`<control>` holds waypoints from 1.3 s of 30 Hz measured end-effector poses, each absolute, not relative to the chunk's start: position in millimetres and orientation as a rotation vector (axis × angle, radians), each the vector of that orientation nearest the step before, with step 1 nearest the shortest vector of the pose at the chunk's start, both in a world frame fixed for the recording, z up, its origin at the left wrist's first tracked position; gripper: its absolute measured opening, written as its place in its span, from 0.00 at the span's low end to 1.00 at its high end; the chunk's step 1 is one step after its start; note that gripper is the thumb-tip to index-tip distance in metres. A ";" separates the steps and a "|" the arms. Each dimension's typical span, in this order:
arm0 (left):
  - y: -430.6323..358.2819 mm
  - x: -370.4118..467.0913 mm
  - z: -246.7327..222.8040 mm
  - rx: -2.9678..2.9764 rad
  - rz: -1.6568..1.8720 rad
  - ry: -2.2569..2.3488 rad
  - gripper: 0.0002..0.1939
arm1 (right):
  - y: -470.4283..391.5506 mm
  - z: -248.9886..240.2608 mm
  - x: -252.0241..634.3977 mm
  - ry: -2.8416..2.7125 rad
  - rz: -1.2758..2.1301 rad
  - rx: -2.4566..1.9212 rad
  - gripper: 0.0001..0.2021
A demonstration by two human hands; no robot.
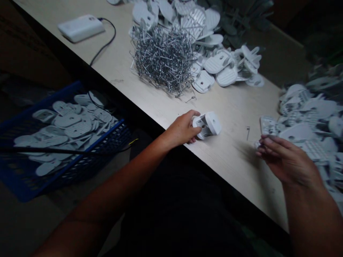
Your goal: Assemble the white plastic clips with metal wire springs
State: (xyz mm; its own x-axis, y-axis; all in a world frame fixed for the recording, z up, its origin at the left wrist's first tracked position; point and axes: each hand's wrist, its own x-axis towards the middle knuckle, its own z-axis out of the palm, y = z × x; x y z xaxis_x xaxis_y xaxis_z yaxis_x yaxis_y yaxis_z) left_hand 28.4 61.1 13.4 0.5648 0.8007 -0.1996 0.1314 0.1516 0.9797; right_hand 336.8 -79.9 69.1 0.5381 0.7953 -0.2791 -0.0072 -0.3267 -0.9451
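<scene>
The white plastic clip part [213,123] is at the near edge of the table [227,153], in the middle of the scene, and I judge that it could slip over this edge if the left hand [184,126] loosens, because the fingers have it only by its left end. Its two rounded plates stand at an angle, so a push on the right plate could perhaps turn it or separate the two. A thin metal spring [248,132] shows just left of the right hand [292,164]; being so small, it could be dropped or flicked away by a careless finger, and among the white plastic pieces [308,132] at the right it would be hard to find. As for the grip, the left hand is grasping the clip part, its thumb at the near side and fingers around the left end, spread only as wide as this part. The right hand has its fingertips drawn together, with almost no gap; they are blurred, so I cannot tell whether they pinch the spring, a small plastic piece, or nothing.
</scene>
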 end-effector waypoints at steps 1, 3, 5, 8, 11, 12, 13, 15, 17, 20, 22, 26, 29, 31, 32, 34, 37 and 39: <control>58.6 35.5 12.2 1.386 0.605 0.912 0.27 | -84.2 72.4 335.8 -0.666 0.958 -1.721 0.14; 53.0 50.1 9.3 1.461 0.663 0.966 0.27 | -91.4 76.8 332.5 -0.659 0.986 -1.741 0.16; 47.4 63.4 6.8 1.535 0.712 1.002 0.25 | -97.2 77.7 327.6 -0.648 1.010 -1.758 0.18; 39.7 73.8 5.4 1.599 0.732 0.979 0.22 | -104.0 74.1 319.1 -0.641 1.058 -1.763 0.19; 31.6 68.9 7.8 1.604 0.732 0.960 0.23 | -108.3 68.7 308.8 -0.639 1.111 -1.758 0.19; 28.3 64.8 9.4 1.595 0.737 0.966 0.23 | -108.9 66.7 304.5 -0.647 1.134 -1.749 0.19; 24.6 60.3 11.3 1.586 0.738 0.968 0.22 | -109.0 64.6 299.8 -0.657 1.160 -1.737 0.19; 17.0 52.2 15.4 1.588 0.692 0.925 0.18 | -107.4 59.5 289.3 -0.677 1.215 -1.706 0.19; 10.4 47.3 18.8 1.604 0.590 0.833 0.15 | -103.6 53.5 278.5 -0.684 1.250 -1.678 0.21; 6.6 46.7 20.8 1.595 0.479 0.744 0.14 | -96.3 44.8 264.8 -0.697 1.285 -1.631 0.21; 8.2 48.6 19.9 1.577 0.478 0.749 0.14 | -92.0 40.8 258.9 -0.715 1.316 -1.597 0.21; 15.5 52.0 16.5 1.631 0.473 0.792 0.13 | -85.7 36.7 254.8 -0.687 1.331 -1.585 0.22; 21.1 53.8 16.3 1.752 0.469 0.816 0.13 | -81.7 33.4 254.8 -0.654 1.289 -1.590 0.23; 24.7 54.8 17.3 1.842 0.489 0.834 0.12 | -79.1 30.4 254.6 -0.667 1.252 -1.588 0.23; 26.3 55.0 17.9 1.885 0.497 0.841 0.11 | -77.8 28.9 254.3 -0.681 1.236 -1.587 0.23; 29.3 55.2 19.1 1.957 0.506 0.851 0.11 | -75.5 26.5 253.6 -0.698 1.217 -1.592 0.23; 32.6 54.9 20.1 2.005 0.494 0.859 0.10 | -73.4 25.1 252.5 -0.700 1.220 -1.601 0.23; 34.0 54.9 20.1 2.010 0.477 0.860 0.10 | -73.1 25.5 252.3 -0.701 1.230 -1.603 0.22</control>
